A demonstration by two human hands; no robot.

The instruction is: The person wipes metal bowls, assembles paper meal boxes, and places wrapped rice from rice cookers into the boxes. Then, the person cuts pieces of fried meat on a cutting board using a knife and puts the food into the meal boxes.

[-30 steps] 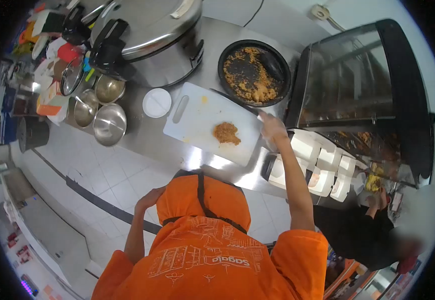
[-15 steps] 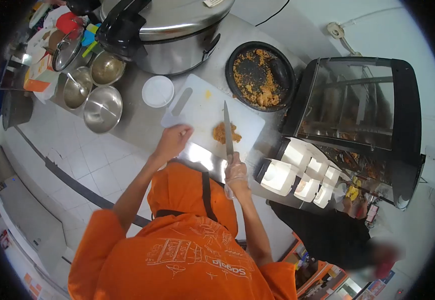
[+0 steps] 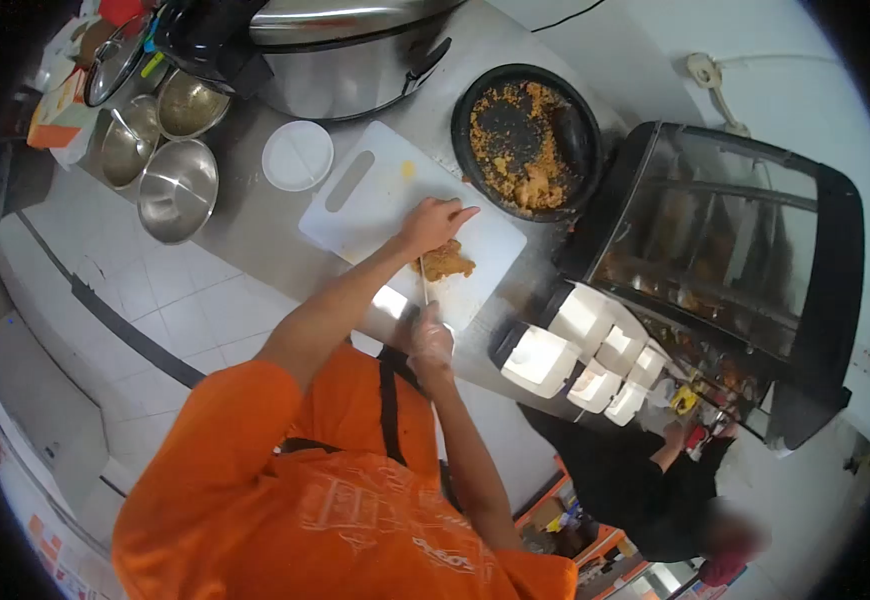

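Note:
A breaded fried piece of food lies on the white cutting board. My right hand, in a clear plastic glove, is closed around the handle of a knife. The blade points away from me at the left part of the fried piece. My bare left hand is over the far end of the blade, its fingers close together and pressing on it; the knife tip is hidden beneath. A small yellow bit sits farther up the board.
Past the board stands a black round pan with crumbs. A white lid, steel bowls and a large steel cooker are at left. Paper boxes and a glass display case stand at right, near a person in black.
My left hand has moved from the board's near edge onto the far part of the blade. The knife has shifted left and lowered to the fried piece. The view has turned slightly.

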